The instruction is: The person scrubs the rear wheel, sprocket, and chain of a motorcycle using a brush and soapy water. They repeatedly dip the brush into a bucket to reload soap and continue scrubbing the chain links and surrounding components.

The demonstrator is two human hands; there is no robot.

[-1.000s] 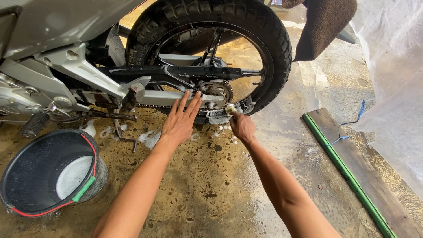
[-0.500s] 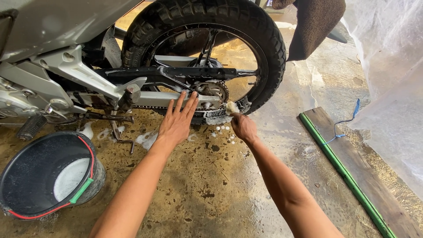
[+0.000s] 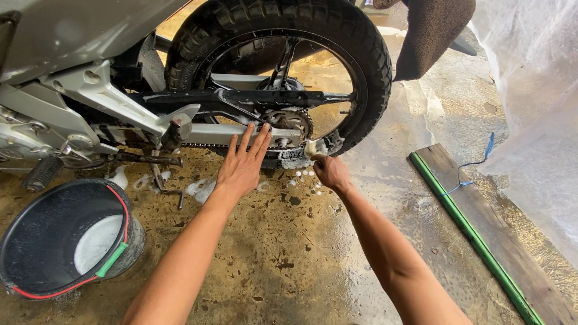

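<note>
While the motorcycle rear wheel (image 3: pixel 283 78) stands upright on the wet concrete floor (image 3: pixel 289 253), both bare hands work at its lower chain run. The left hand (image 3: pixel 241 165) is spread wide, palm flat, with its fingertips resting on the silver chain guard (image 3: pixel 229 135) just ahead of the rear sprocket (image 3: pixel 289 123). The right hand (image 3: pixel 331 173) is closed in a fist around a small brush (image 3: pixel 311 148), whose pale soapy head touches the drive chain (image 3: pixel 295 159) below the sprocket. White foam coats the chain at that point, and foam spots lie on the floor directly beneath the two hands.

A black bucket (image 3: pixel 60 241) with a red rim stripe sits near the left edge of the floor, well apart from the hands, holding soapy water. A wooden plank (image 3: pixel 500 241) with a green edge lies on the floor to the right, with a blue cord (image 3: pixel 475 165) resting across its far end.
</note>
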